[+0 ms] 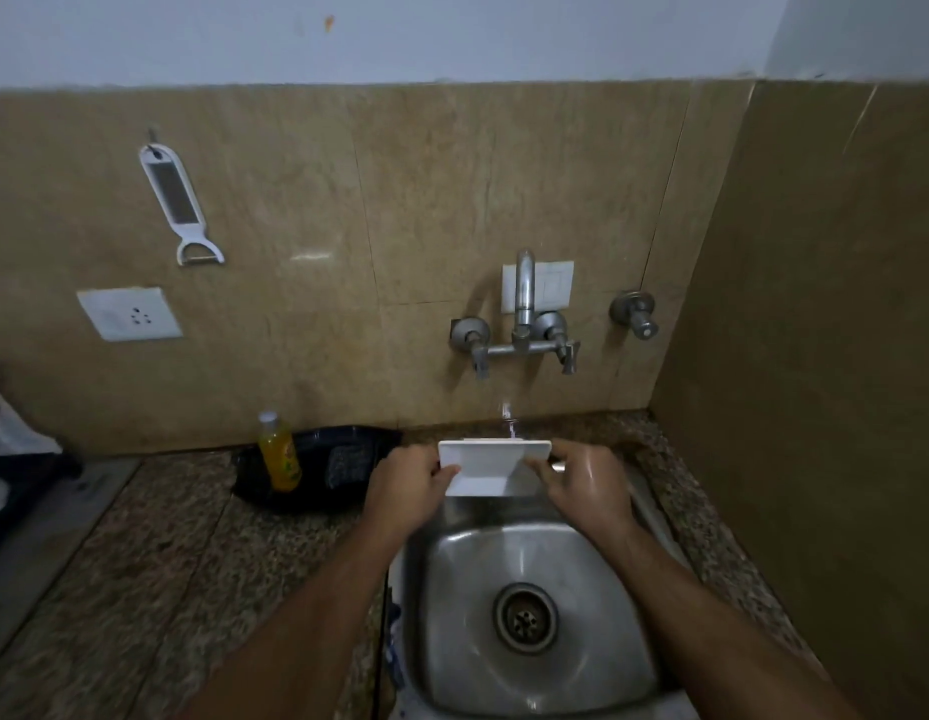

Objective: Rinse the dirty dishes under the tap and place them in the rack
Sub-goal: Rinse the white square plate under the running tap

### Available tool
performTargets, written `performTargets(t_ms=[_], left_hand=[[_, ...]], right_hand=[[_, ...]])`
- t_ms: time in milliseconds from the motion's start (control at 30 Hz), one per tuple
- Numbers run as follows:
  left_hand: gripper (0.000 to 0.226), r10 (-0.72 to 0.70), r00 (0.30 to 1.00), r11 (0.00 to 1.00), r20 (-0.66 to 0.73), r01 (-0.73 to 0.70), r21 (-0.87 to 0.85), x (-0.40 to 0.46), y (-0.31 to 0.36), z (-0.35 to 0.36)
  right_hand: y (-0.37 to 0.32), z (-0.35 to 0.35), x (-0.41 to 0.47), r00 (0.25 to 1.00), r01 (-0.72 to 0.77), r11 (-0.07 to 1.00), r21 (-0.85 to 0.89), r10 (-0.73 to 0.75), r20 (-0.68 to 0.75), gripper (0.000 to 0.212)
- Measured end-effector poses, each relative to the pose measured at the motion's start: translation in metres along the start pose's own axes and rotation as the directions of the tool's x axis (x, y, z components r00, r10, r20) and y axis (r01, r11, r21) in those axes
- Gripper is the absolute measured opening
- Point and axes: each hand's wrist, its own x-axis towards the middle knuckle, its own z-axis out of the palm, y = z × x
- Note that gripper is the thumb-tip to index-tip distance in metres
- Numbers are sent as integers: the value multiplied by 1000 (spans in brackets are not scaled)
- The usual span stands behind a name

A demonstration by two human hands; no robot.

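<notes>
White square dish (491,467) sits between both hands over the far end of the steel sink (597,589), straight below the wall tap (525,298). A thin stream of water (509,420) falls onto its back rim. The left hand (408,491) is curled around the dish's nine o'clock edge, thumb lying over the inside, fingers tucked behind. The right hand (582,485), wet and shiny, clamps the three o'clock edge the same way, thumb on the inner face. The dish tilts slightly, its hollow turned toward the person.

At nine o'clock from the dish, on the speckled granite counter (166,563), a black plastic rack (338,459) stands against the wall, and a bottle of yellow liquid (279,454) with a pale cap stands at its front left edge; its label is too blurred to read. Higher on the tiled wall, around ten o'clock, hang a white grater-peeler (176,200) and a white socket plate (130,314). The sink drain (525,618) lies at six o'clock from the dish.
</notes>
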Motion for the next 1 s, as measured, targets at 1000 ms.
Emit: performTargets(t_ms=[1000], left_hand=[[19,-1,997,973,-77,-17,-230,7,-5,-1]], right_hand=[[-4,4,-1,999,35,998,59,-32,-36,16]])
